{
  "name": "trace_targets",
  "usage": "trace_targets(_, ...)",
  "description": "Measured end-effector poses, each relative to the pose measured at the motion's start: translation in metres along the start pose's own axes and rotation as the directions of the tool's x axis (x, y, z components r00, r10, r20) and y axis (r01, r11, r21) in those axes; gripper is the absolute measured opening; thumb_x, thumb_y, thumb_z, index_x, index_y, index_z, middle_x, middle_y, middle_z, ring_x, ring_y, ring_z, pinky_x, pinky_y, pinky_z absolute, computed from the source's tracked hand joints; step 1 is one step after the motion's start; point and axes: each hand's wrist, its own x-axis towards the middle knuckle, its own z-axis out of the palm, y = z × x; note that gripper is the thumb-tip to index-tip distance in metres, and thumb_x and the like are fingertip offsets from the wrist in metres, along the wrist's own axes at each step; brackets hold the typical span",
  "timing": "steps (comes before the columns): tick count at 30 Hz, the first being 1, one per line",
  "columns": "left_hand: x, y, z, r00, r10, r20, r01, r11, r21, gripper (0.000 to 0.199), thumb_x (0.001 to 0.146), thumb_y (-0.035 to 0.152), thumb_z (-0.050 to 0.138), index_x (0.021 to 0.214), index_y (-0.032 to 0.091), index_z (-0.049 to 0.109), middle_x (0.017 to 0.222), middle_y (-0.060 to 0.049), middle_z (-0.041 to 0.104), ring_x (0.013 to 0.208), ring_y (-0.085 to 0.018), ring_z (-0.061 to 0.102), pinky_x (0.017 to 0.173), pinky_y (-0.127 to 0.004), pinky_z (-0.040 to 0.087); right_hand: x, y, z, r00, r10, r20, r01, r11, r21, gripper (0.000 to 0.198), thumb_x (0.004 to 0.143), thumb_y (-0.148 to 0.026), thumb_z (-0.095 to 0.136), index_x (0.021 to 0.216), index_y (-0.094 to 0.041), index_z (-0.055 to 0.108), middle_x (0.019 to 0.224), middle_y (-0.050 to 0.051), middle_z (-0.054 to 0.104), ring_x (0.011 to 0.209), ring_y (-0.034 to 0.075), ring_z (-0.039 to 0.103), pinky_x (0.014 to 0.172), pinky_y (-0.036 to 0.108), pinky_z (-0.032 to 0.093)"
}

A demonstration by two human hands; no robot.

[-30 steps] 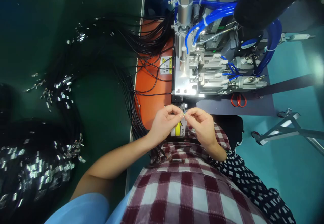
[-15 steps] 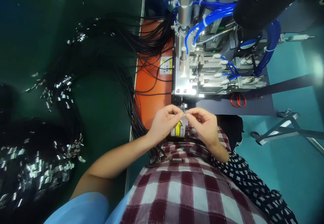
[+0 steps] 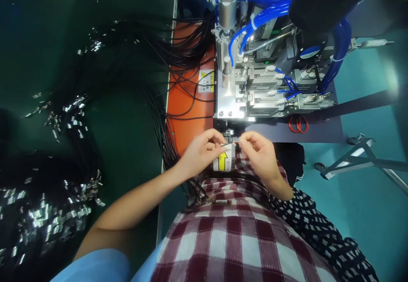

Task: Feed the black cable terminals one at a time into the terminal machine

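Observation:
My left hand point(image 3: 204, 149) pinches a thin dark cable point(image 3: 228, 144) between thumb and fingertips. On the other side, my right hand point(image 3: 259, 153) is closed in a pinch at the cable's end, where a small reddish bit shows. A short length of cable spans the gap between the hands. Just beyond it sits a small metal fixture point(image 3: 230, 134) at the machine's front edge. Beneath the hands is a white label with a yellow arrow point(image 3: 222, 161). Black cables point(image 3: 159, 133) hang over the orange plate's edge beside my left forearm.
A machine with metal cylinders point(image 3: 227, 9) and blue air hoses point(image 3: 270, 14) stands ahead. Red-handled scissors point(image 3: 298, 124) lie right of my hands. On the dark green table, cable bundles with shiny ends point(image 3: 47, 214) are heaped. The orange plate point(image 3: 188, 99) carries a warning label point(image 3: 206, 81).
My hands have moved apart from fingertips nearly touching, and a short stretch of cable now shows between them. The whole view has shifted slightly.

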Motion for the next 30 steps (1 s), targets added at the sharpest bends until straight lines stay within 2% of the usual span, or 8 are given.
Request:
trace_targets(1, 0.000, 0.002, -0.004, 1.000, 0.022, -0.009, -0.021, 0.995, 0.095, 0.016, 0.082, 0.026, 0.068, 0.087, 0.015, 0.058, 0.073, 0.003, 0.054, 0.053, -0.006, 0.049, 0.047, -0.017, 0.040, 0.001, -0.001, 0.000, 1.000, 0.000, -0.004, 0.000, 1.000, -0.003, 0.017, 0.086, -0.029, 0.065, 0.075, -0.019, 0.059, 0.058, -0.005, 0.050, 0.047, 0.008, 0.043, 0.047, 0.023, 0.035)
trace_targets(3, 0.001, 0.002, -0.010, 0.982, 0.181, -0.054, -0.151, 0.922, 0.355, 0.008, 0.086, 0.023, 0.063, 0.086, 0.015, 0.062, 0.075, 0.000, 0.058, 0.064, -0.010, 0.056, 0.054, -0.020, 0.046, 0.004, -0.002, 0.000, 1.000, -0.002, -0.003, 0.002, 1.000, 0.000, 0.018, 0.086, -0.031, 0.065, 0.075, -0.019, 0.059, 0.059, -0.005, 0.051, 0.048, 0.008, 0.043, 0.048, 0.024, 0.036)
trace_targets(6, 0.008, -0.005, -0.017, 0.869, 0.493, 0.034, -0.360, 0.585, 0.726, 0.015, 0.093, 0.020, 0.053, 0.092, 0.017, 0.068, 0.087, -0.005, 0.063, 0.081, -0.015, 0.061, 0.068, -0.024, 0.050, 0.011, 0.005, 0.002, 1.000, 0.021, -0.015, -0.021, 1.000, 0.020, 0.019, 0.085, -0.033, 0.067, 0.075, -0.019, 0.059, 0.059, -0.004, 0.051, 0.050, 0.009, 0.045, 0.050, 0.024, 0.037)
trace_targets(8, 0.015, -0.014, -0.020, 0.817, 0.554, 0.160, -0.422, 0.385, 0.821, 0.023, 0.097, 0.020, 0.046, 0.098, 0.016, 0.068, 0.087, -0.006, 0.062, 0.080, -0.016, 0.060, 0.068, -0.024, 0.049, 0.016, 0.013, 0.002, 0.998, 0.053, -0.029, -0.052, 0.998, 0.028, 0.020, 0.084, -0.035, 0.068, 0.075, -0.019, 0.060, 0.058, -0.004, 0.051, 0.051, 0.010, 0.045, 0.050, 0.025, 0.038)
trace_targets(10, 0.021, -0.023, -0.022, 0.788, 0.564, 0.247, -0.464, 0.280, 0.841, 0.027, 0.099, 0.021, 0.042, 0.102, 0.015, 0.068, 0.085, -0.006, 0.061, 0.076, -0.015, 0.059, 0.065, -0.024, 0.048, 0.020, 0.019, 0.001, 0.996, 0.075, -0.040, -0.073, 0.997, 0.035, 0.022, 0.082, -0.037, 0.069, 0.074, -0.019, 0.060, 0.059, -0.004, 0.053, 0.050, 0.010, 0.046, 0.049, 0.025, 0.038)
trace_targets(16, 0.026, -0.030, -0.026, 0.707, 0.599, 0.375, -0.529, 0.096, 0.843, 0.036, 0.102, 0.024, 0.035, 0.120, 0.016, 0.064, 0.074, -0.003, 0.053, 0.065, -0.014, 0.053, 0.057, -0.023, 0.040, 0.026, 0.024, -0.002, 0.995, 0.097, -0.039, -0.097, 0.995, -0.006, 0.021, 0.082, -0.037, 0.069, 0.075, -0.019, 0.060, 0.059, -0.004, 0.053, 0.052, 0.010, 0.047, 0.051, 0.025, 0.038)
trace_targets(22, 0.026, -0.031, -0.028, 0.747, 0.539, 0.388, -0.460, -0.002, 0.888, 0.036, 0.102, 0.021, 0.034, 0.123, 0.023, 0.063, 0.074, -0.002, 0.052, 0.064, -0.013, 0.051, 0.057, -0.023, 0.039, 0.030, 0.024, 0.000, 0.995, 0.097, -0.036, -0.098, 0.995, -0.022, 0.019, 0.082, -0.035, 0.068, 0.075, -0.019, 0.060, 0.059, -0.004, 0.052, 0.051, 0.010, 0.047, 0.051, 0.025, 0.041)
trace_targets(30, 0.027, -0.030, -0.029, 0.731, 0.549, 0.405, -0.467, -0.029, 0.884, 0.035, 0.102, 0.020, 0.034, 0.123, 0.021, 0.062, 0.075, -0.002, 0.054, 0.063, -0.014, 0.050, 0.056, -0.025, 0.038, 0.032, 0.025, 0.000, 0.996, 0.081, -0.039, -0.084, 0.995, -0.055, 0.018, 0.083, -0.035, 0.067, 0.075, -0.020, 0.060, 0.064, -0.003, 0.054, 0.052, 0.010, 0.048, 0.052, 0.026, 0.044)
